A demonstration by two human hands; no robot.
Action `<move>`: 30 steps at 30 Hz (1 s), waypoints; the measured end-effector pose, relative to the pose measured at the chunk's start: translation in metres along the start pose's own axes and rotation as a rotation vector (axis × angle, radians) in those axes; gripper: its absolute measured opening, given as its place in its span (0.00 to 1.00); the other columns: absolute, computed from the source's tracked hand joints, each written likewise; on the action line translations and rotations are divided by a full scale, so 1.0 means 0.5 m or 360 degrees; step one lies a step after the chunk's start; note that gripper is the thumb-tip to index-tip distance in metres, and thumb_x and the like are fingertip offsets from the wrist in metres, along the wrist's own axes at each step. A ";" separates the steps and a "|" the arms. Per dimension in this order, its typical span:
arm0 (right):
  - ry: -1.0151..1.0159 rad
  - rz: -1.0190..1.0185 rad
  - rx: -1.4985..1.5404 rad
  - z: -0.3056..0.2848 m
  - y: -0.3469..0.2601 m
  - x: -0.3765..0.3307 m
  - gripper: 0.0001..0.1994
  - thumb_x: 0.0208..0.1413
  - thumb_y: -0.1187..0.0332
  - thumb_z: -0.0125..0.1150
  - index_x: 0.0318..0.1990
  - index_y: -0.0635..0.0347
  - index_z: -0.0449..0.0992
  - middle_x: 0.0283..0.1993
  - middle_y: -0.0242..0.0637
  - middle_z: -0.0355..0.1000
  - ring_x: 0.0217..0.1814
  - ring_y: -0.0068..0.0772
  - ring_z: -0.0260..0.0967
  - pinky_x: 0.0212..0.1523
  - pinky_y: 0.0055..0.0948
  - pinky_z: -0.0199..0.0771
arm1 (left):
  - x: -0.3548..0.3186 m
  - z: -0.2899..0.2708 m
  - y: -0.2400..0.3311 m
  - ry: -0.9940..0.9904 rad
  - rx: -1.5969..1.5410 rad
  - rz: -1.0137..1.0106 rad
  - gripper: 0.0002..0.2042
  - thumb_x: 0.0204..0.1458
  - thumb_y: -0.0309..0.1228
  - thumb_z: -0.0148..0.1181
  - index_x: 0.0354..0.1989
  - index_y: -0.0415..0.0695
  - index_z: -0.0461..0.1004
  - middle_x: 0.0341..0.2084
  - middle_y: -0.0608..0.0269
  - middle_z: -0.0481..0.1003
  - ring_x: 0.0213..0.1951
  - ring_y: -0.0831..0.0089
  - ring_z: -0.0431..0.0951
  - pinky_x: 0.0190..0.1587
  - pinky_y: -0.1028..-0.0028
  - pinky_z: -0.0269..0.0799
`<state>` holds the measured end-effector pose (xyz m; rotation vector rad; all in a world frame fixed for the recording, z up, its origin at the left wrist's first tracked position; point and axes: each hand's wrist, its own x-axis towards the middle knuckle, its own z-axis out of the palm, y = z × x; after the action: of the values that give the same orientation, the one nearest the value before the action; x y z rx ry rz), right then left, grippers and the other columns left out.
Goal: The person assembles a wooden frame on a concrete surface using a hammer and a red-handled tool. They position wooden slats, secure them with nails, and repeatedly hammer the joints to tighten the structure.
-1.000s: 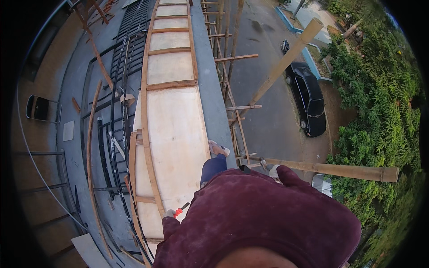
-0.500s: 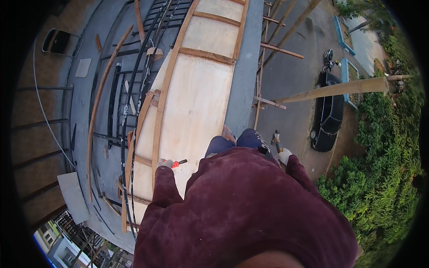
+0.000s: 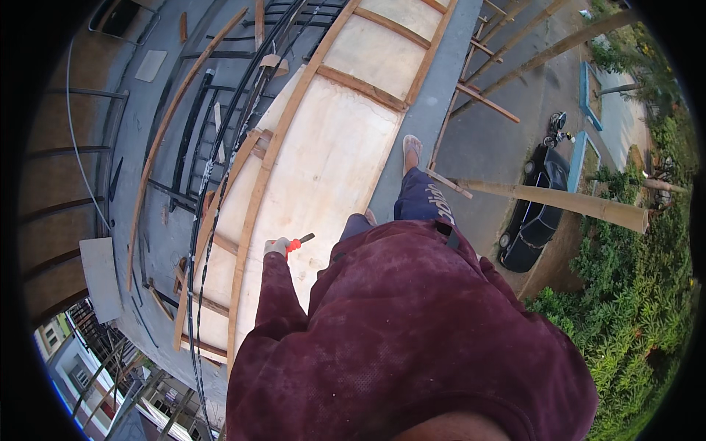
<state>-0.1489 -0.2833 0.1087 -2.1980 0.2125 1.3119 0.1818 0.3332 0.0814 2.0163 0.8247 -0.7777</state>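
Observation:
My left hand (image 3: pixel 276 248), in a pale glove, is closed around the red-orange handle of a chisel (image 3: pixel 295 244). Its short dark blade points away to the right, above a pale plywood panel (image 3: pixel 316 169) framed with wooden battens (image 3: pixel 262 173). The right sleeve (image 3: pixel 502 279) reaches down at my side, but the right hand is hidden behind my body and clothing. One sandalled foot (image 3: pixel 412 151) is planted on the grey concrete ledge (image 3: pixel 434 95) along the panel's right edge.
Right of the ledge is a drop to a road with a black car (image 3: pixel 535 206) and a motorcycle (image 3: pixel 557 131). Bamboo poles (image 3: pixel 559 202) stick out there. Black cables (image 3: pixel 220 140), metal grilles (image 3: pixel 193 140) and loose timber (image 3: pixel 173 110) lie left of the panel.
I have stepped forward along the ledge, one foot now ahead. The view has turned. My right hand and the hammer it held have gone out of sight; the left still grips the chisel.

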 end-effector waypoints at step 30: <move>0.0254 0.0391 0.1504 -0.911 0.103 1.181 0.14 0.65 0.61 0.59 0.45 0.63 0.67 0.23 0.36 0.69 0.18 0.35 0.70 0.18 0.40 0.73 | 0.699 0.579 0.343 0.0898 0.0252 0.0117 0.36 0.54 0.39 0.59 0.71 0.38 0.59 0.58 0.44 0.68 0.58 0.53 0.70 0.61 0.59 0.68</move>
<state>0.4755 -0.4861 -0.2486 -1.4693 0.9686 0.8629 0.4564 0.1051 -0.2476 2.4378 1.0147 -0.2279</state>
